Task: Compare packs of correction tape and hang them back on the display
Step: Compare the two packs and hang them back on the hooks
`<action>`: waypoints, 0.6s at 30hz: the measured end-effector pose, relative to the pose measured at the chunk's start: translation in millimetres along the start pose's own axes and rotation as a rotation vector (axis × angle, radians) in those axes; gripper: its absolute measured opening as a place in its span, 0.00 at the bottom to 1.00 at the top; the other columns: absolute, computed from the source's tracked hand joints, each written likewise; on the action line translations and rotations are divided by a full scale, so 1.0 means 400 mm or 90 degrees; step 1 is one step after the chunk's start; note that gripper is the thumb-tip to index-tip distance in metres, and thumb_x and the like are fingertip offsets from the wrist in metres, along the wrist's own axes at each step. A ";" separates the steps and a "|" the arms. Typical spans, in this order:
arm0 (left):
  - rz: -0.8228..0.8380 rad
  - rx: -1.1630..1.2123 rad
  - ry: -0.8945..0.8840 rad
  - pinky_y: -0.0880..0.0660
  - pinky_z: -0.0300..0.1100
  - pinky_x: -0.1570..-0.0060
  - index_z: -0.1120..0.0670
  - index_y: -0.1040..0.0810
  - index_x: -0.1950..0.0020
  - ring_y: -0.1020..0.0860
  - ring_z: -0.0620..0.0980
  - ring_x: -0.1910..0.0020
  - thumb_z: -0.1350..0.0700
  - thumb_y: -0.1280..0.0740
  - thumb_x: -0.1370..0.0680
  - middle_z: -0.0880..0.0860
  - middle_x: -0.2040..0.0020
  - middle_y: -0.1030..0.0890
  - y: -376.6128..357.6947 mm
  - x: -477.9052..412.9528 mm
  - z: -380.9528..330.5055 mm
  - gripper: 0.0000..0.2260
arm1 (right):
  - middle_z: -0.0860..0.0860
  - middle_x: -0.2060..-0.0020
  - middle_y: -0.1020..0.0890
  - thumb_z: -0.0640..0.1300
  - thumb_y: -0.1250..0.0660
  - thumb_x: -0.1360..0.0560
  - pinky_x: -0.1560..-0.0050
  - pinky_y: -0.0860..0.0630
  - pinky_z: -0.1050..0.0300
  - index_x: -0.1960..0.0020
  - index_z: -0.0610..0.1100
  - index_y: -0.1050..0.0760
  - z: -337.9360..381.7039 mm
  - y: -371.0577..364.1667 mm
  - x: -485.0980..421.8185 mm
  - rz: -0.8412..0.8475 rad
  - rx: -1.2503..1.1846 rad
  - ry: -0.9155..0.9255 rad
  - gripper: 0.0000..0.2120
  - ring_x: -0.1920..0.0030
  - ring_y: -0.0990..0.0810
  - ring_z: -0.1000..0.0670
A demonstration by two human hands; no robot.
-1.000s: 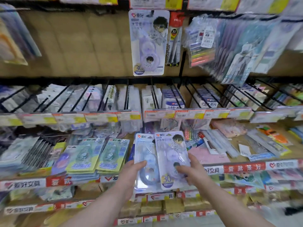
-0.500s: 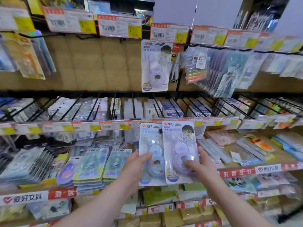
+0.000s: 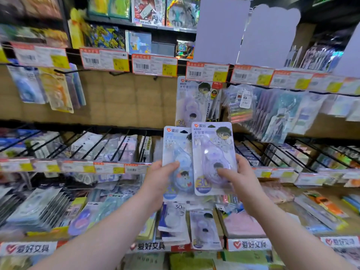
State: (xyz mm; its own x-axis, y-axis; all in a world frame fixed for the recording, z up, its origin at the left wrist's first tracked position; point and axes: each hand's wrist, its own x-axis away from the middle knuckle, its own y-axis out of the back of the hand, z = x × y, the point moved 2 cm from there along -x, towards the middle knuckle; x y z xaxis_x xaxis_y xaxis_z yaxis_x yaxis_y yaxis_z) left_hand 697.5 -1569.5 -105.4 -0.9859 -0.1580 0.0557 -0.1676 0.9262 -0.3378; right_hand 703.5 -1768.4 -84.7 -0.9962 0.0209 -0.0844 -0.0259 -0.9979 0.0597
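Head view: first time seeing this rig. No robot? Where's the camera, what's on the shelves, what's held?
No robot here: a person's two bare hands, filmed by one wide-angle camera worn on the head, looking forward and down at a stationery shop display. The left hand holds a pale blue carded blister pack of correction tape; the right hand holds a lilac carded pack that overlaps the blue one's right edge. Both are upright, side by side. Just above, a matching lilac pack hangs under a row of orange-edged price labels. Wire-divided shelves hold more packaged stationery, too blurred to name.
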 end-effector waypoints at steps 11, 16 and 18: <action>-0.054 -0.026 -0.058 0.24 0.55 0.44 0.53 0.20 0.53 0.19 0.57 0.51 0.60 0.33 0.23 0.56 0.52 0.16 -0.007 -0.019 -0.084 0.03 | 0.55 0.52 0.20 0.38 0.30 0.28 0.59 0.24 0.62 0.39 0.53 0.33 0.151 -0.045 -0.099 0.027 0.006 0.132 0.22 0.54 0.20 0.56; -0.076 -0.018 -0.068 0.21 0.51 0.50 0.55 0.20 0.50 0.18 0.58 0.51 0.60 0.34 0.23 0.58 0.51 0.16 0.005 -0.018 -0.095 0.04 | 0.52 0.47 0.20 0.39 0.30 0.28 0.54 0.23 0.59 0.36 0.50 0.33 0.174 -0.062 -0.129 0.027 -0.009 0.143 0.23 0.50 0.20 0.53; -0.081 -0.016 -0.072 0.21 0.48 0.53 0.54 0.20 0.50 0.18 0.56 0.53 0.60 0.34 0.22 0.56 0.53 0.16 0.009 -0.016 -0.099 0.04 | 0.50 0.44 0.20 0.40 0.29 0.28 0.51 0.23 0.56 0.31 0.47 0.34 0.173 -0.067 -0.143 0.029 -0.012 0.140 0.27 0.48 0.19 0.50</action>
State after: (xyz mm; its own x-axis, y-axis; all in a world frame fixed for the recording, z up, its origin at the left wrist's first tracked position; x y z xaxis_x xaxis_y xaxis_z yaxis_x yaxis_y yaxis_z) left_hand 703.3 -1551.5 -69.9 -0.9502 -0.3114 -0.0098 -0.2931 0.9042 -0.3107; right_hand 755.3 -1738.4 -12.8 -0.9541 -0.0368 -0.2972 0.0228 -0.9985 0.0506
